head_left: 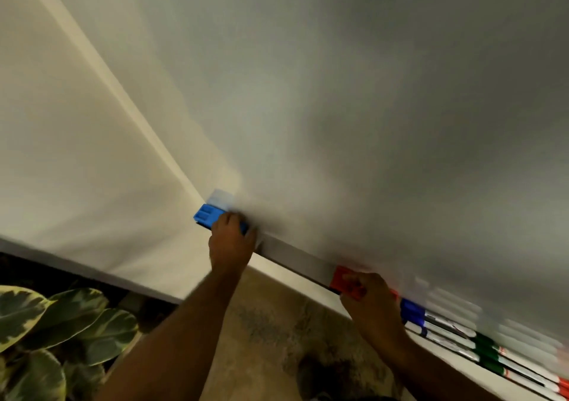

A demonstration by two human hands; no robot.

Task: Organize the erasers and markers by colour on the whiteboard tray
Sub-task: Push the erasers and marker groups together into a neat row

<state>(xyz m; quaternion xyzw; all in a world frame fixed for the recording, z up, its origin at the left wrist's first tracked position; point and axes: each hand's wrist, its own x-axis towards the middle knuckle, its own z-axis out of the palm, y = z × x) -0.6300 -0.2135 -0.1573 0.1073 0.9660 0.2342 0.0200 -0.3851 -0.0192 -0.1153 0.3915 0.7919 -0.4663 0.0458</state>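
1. The tray (295,257) runs along the foot of the whiteboard (338,93).
2. One eraser (207,214) sits at the tray's left end, under the left hand's fingers (229,220).
3. A second eraser (340,277) lies on the tray under the right hand's fingers (357,280).
4. The markers (462,337) lie in a row on the tray, right of the right hand's fingers.
5. A plant (55,336) stands below, well left of the left hand's fingers.

markers (492,350) blurred (cut off right), plant (58,336) cropped
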